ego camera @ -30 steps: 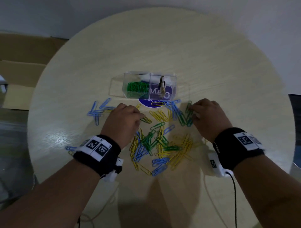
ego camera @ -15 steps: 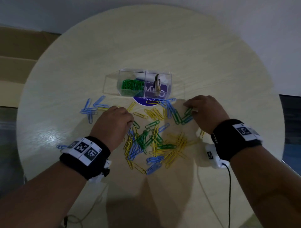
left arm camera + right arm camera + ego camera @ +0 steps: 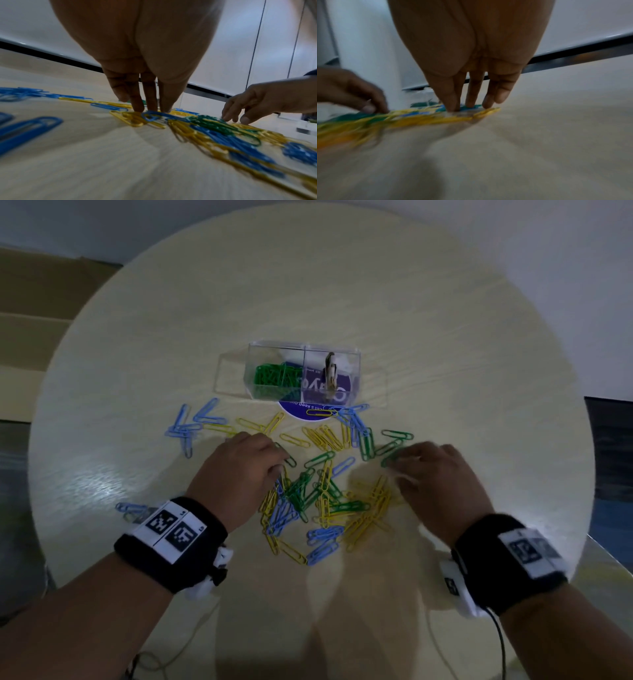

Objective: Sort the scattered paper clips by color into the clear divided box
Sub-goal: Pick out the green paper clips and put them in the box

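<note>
head: clear divided box (image 3: 305,374) mid-tabletop (image 3: 445,337), green clips inside; paper clips (image 3: 325,498) scattered nearer. left wrist: left hand (image 3: 137,75) fingers straight, tips on clips. right wrist: right hand (image 3: 471,70) likewise, blurred.

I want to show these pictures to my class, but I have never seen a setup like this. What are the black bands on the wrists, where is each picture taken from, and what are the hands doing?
No machine here: a person works with bare hands. The black wristband carries printed markers and a small camera. The big picture comes from a camera on the head, looking down at a round table. The other two look along each hand from the wrist.

On the table lie blue, yellow and green paper clips and a clear divided box, with green clips already in its left compartment.

The left hand and right hand both reach down with straight fingers touching the clips. The right wrist view is blurred, so whether a clip is pinched cannot be told.
</note>
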Demonstrator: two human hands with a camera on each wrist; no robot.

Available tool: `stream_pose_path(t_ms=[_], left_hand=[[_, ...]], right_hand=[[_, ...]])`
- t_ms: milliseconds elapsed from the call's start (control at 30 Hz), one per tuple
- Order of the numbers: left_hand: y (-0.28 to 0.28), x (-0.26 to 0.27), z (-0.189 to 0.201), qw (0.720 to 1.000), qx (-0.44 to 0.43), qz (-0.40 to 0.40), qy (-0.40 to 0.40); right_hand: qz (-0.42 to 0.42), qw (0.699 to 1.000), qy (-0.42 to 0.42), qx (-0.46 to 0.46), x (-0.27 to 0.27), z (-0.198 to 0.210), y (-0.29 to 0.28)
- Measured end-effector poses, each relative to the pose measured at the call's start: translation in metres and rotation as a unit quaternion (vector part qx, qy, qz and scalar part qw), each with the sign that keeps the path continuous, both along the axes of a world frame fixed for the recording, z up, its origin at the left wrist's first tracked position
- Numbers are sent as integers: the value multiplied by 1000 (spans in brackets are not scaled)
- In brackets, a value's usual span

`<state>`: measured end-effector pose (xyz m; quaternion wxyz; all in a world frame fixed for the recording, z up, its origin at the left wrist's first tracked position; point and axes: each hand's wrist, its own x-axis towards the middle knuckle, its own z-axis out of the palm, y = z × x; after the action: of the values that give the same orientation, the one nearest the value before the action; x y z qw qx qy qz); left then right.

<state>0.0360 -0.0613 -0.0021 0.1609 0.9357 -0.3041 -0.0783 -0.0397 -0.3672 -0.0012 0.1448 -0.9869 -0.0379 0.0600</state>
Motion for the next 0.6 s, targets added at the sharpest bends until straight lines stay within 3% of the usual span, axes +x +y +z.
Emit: stream_pose_path(t_ms=[67, 200, 333, 467, 600], left_hand=[[0, -4, -1, 1000, 14, 4, 9], [2, -6, 2, 1000, 18, 12, 3], [3, 2, 5, 999, -19, 26, -14], [3, 12, 1, 999, 4, -44, -22], [-1, 20, 5, 999, 32, -14, 23]], right_hand=[[7, 1000, 12, -6, -15, -2, 1], [-38, 997, -56, 40, -31, 8, 3], [-110, 988, -74, 73, -5, 11, -3], [-83, 994, -26, 60, 36, 0, -7], [-123, 990, 9, 64, 50, -3, -3]])
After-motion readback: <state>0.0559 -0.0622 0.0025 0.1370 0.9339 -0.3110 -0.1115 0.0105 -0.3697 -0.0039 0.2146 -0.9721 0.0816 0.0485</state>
